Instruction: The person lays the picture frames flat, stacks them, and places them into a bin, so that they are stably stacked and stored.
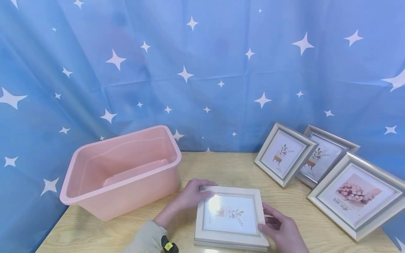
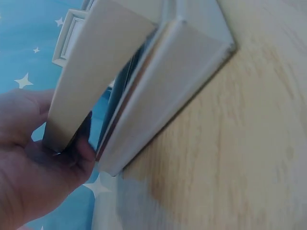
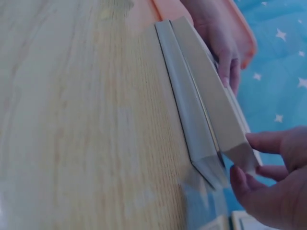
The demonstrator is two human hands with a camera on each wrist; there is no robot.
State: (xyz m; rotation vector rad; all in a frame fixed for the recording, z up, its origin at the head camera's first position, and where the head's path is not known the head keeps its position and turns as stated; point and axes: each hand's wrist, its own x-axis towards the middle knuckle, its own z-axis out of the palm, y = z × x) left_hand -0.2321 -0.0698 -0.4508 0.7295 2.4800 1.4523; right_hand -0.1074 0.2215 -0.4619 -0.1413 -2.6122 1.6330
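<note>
Upper white frame (image 1: 232,214) lies between left hand (image 1: 193,194) and right hand (image 1: 281,226), both pinching its edges. Pink bin (image 1: 139,193) stands beside left hand.

Tub (image 1: 136,191) sits left of the left hand (image 1: 193,194), frame stack (image 1: 232,214) between that and the right hand (image 1: 281,226), three frames (image 1: 330,181) off further right.

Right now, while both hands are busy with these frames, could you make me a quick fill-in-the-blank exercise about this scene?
1. Of the two stacked frames, the left hand and the right hand grip not the lower but the ____ one.
2. The tub is coloured ____.
3. At the right in the head view, the standing frames number ____.
4. The white shapes printed on the blue curtain are ____.

Missing words: upper; pink; three; stars.
</note>
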